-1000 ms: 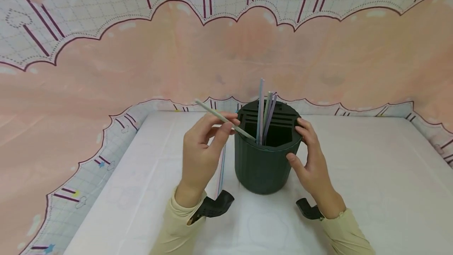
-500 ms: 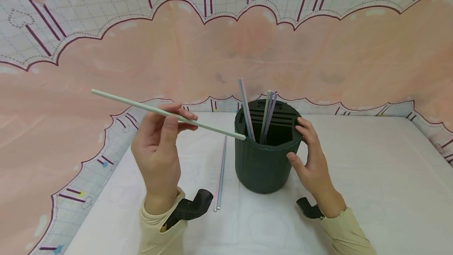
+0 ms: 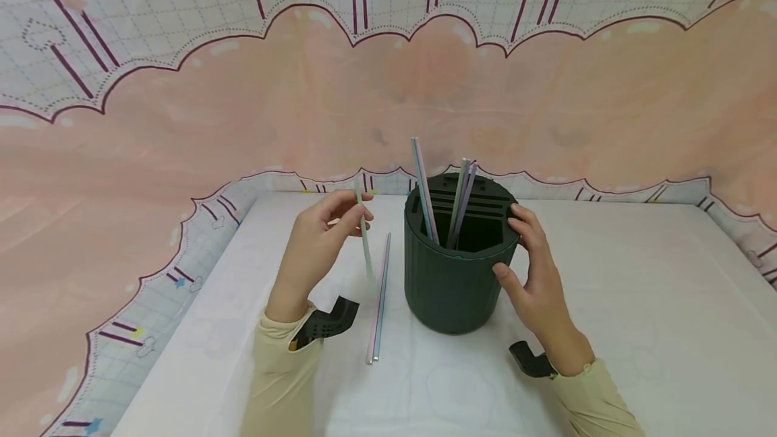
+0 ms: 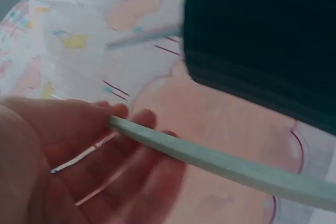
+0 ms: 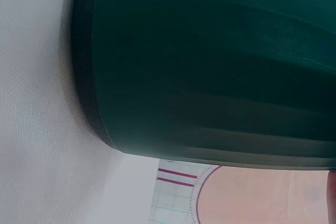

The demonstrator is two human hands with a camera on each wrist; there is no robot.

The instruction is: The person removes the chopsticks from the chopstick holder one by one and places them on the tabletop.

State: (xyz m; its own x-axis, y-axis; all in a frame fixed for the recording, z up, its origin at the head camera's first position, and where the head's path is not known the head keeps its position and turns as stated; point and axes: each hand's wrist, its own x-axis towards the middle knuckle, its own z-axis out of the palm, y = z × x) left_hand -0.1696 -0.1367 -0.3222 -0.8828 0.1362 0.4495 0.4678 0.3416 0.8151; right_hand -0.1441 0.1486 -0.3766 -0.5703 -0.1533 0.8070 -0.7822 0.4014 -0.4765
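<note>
A dark green ribbed holder [image 3: 452,288] stands mid-table with several pastel straws [image 3: 423,187] sticking up from its slotted top. My right hand [image 3: 529,274] grips the holder's right side, thumb low on the wall and fingers at the rim. To the left of the holder, my left hand [image 3: 322,238] pinches a pale green straw [image 3: 364,238] that points down toward the table; it shows blurred across the left wrist view [image 4: 220,161]. The holder's dark wall fills the right wrist view [image 5: 210,66].
Two straws [image 3: 378,302] lie side by side on the white tablecloth [image 3: 637,302] just left of the holder. A pink and grid-patterned backdrop [image 3: 182,120] rises behind and along the left edge of the table.
My left hand drew the pale green straw out of the holder, swung it out to the left, then brought it back down near the two straws lying on the table. The right hand stayed put.
</note>
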